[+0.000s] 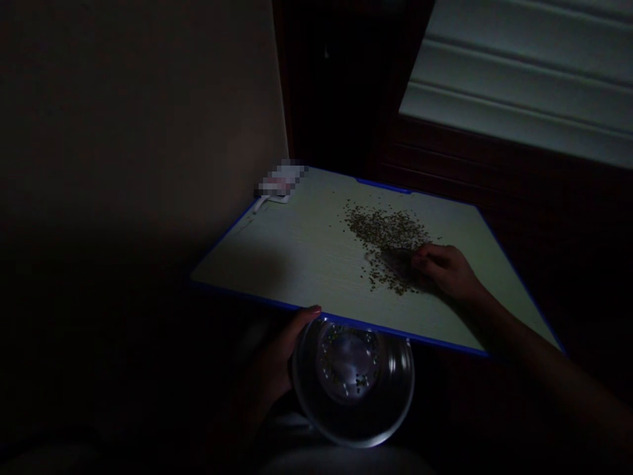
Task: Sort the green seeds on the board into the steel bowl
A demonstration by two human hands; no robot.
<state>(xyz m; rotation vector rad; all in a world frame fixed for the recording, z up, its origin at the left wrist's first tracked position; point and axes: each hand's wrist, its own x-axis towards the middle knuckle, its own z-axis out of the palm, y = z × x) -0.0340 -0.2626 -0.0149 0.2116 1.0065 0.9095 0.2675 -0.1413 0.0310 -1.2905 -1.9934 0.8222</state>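
Note:
A pale board table (306,257) with a blue edge carries a scatter of small brown seeds or grains (388,227). Over the near part of the scatter, my right hand (445,267) is closed in a pinch. A thin dark shape extends from its fingertips among the grains; dimness hides what it is. Just below the near edge is a shiny metal bowl (403,402) with a few grains inside. My left hand (291,346) is closed around the bowl's left side, its thumb reaching the board's blue edge. Its other fingers are hidden.
On the board's far left corner lies a flat, pixelated item (284,181) with a white cable (261,202). A plain wall (148,119) rises at the left. Pale slatted panels (524,79) stand at the back right. The room is very dark.

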